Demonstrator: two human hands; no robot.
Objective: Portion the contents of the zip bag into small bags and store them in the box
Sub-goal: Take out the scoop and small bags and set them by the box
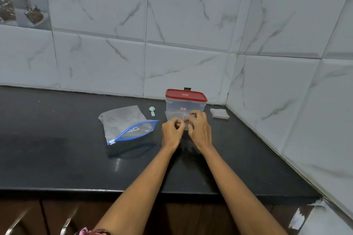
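Observation:
A large zip bag [126,124] with a blue zipper lies on the black counter, its mouth gaping open toward me. A clear plastic box [185,106] with a red lid stands shut behind my hands. My left hand [172,133] and my right hand [198,128] both pinch a small clear bag [174,116] just in front of the box, fingers curled at its edge. A small mint-green scoop [152,111] lies between the zip bag and the box. A stack of small clear bags [219,113] sits to the right of the box.
The black counter [57,139] ends at tiled walls behind and on the right, forming a corner near the box. Its front edge runs above brown cabinet doors with metal handles [66,225].

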